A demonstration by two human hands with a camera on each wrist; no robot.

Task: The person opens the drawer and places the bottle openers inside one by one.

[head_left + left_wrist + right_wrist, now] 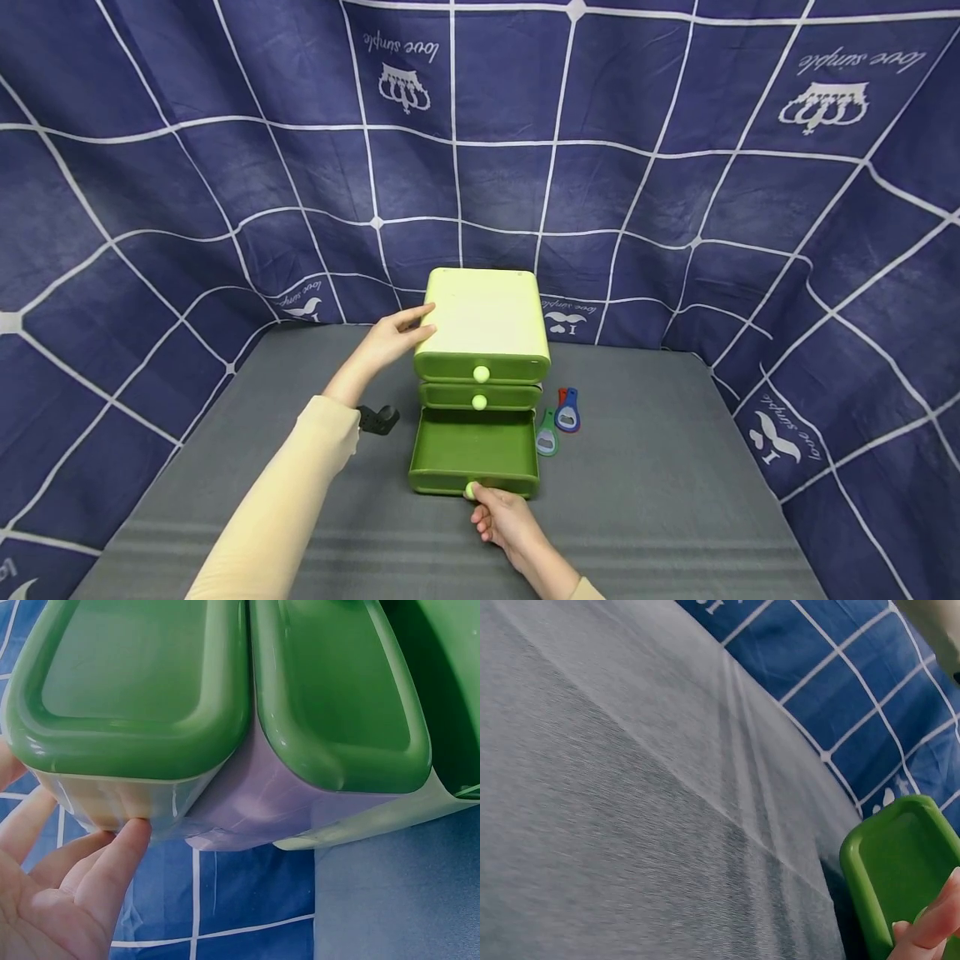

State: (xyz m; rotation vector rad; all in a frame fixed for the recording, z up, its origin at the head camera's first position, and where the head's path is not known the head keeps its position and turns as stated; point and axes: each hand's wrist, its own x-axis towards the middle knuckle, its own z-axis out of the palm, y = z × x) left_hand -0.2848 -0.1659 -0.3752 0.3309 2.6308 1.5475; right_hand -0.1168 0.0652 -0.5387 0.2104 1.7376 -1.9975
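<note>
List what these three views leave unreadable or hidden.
- Head view: right hand fingers curl round the bottom drawer knob, hiding most of it.
- Head view: the openers are too small to tell their print.
- Head view: the left sleeve partly hides the black object.
- Right wrist view: the frame edge cuts the hand to fingertips.
- Left wrist view: left hand cut off at the edge.

A green plastic drawer unit [483, 333] with 3 drawers stands upright on the grey tabletop [675, 500], near the middle of its far edge. Its pale green top is flat. The upper 2 drawers are closed, each with a round pale knob at the front. The bottom drawer [472, 450] is pulled out toward the near edge, its darker green inside showing and its knob [471, 490] at the front rim.
</note>
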